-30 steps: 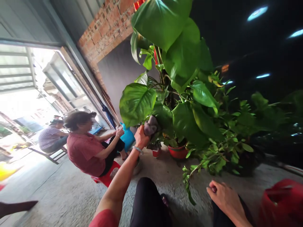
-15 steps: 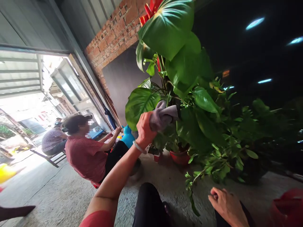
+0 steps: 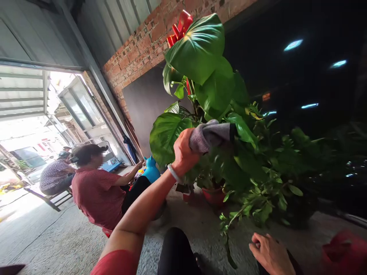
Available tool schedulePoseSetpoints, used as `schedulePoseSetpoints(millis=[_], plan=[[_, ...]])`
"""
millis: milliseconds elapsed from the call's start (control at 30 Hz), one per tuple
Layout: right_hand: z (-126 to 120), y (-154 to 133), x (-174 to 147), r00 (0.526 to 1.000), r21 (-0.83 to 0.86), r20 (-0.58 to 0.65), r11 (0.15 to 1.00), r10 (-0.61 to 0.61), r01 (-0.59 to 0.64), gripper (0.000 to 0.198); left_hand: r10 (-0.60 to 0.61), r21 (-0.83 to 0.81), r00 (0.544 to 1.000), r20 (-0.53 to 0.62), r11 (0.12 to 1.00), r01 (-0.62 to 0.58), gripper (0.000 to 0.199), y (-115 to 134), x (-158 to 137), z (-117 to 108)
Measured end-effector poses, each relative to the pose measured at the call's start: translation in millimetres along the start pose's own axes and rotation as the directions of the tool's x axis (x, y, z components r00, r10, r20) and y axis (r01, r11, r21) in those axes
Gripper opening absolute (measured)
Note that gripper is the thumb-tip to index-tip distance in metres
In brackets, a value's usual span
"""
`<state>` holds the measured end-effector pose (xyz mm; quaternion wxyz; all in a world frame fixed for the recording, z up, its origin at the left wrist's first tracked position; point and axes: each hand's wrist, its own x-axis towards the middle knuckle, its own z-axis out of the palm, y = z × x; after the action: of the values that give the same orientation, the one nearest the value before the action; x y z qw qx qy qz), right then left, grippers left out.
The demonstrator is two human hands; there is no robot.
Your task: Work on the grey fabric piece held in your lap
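My left hand (image 3: 185, 151), a pale bangle on its wrist, is closed around a bunched grey cloth (image 3: 209, 137) with a dark edge. The cloth is held up against the foliage of a tall broad-leaved potted plant (image 3: 197, 49), in front of its middle leaves. Just left of the hand hangs a big green leaf (image 3: 168, 131). The plant's red pot (image 3: 213, 195) stands on the floor below. Low on the right, my right hand (image 3: 271, 252) rests by my dark-trousered knee, fingers curled in, and I see nothing in it.
Beside me on the left sits a person in a red shirt (image 3: 97, 191), near a blue animal-shaped object (image 3: 151, 170). Another person (image 3: 54, 175) sits on a bench farther off. Smaller leafy plants (image 3: 266, 202) spread rightward. A red bag-like object (image 3: 344, 252) lies at lower right.
My left hand has shifted to the right with the cloth across the plant. The view has tilted up slightly, showing more of the red bow on top. My right hand stays by the knee.
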<state>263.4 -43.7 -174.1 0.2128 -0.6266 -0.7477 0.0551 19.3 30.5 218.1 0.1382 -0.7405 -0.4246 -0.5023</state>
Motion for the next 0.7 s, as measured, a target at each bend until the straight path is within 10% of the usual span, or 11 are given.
schedulePoseSetpoints(millis=[100,267,500,600,700], plan=[[-4.8,-3.6,-1.2,1.000,-0.006,0.005,1.000,-0.003,0.003,0.014,-0.043,0.016,0.978,0.205,0.999,0.041,0.041,2.0,-13.6,33.0],[-6.6,2.2,-5.2,1.000,-0.025,-0.023,1.000,0.016,-0.017,0.016,0.002,-0.086,0.720,0.694,0.993,0.080,0.043,26.0,-61.7,32.8],[-4.8,5.8,-7.1,0.998,-0.002,-0.056,1.000,0.010,-0.011,0.017,0.225,-0.132,0.955,0.194,0.970,-0.202,0.047,74.9,20.8,26.1],[-1.3,5.1,-8.3,0.997,-0.022,-0.081,1.000,-0.005,0.003,0.017,0.234,0.063,0.941,0.246,0.965,-0.256,0.051,74.3,40.7,63.1],[2.0,8.0,-8.9,0.996,-0.031,-0.085,0.999,-0.032,0.030,0.019,0.186,0.175,0.776,0.602,0.918,-0.356,0.046,62.6,11.4,97.6]])
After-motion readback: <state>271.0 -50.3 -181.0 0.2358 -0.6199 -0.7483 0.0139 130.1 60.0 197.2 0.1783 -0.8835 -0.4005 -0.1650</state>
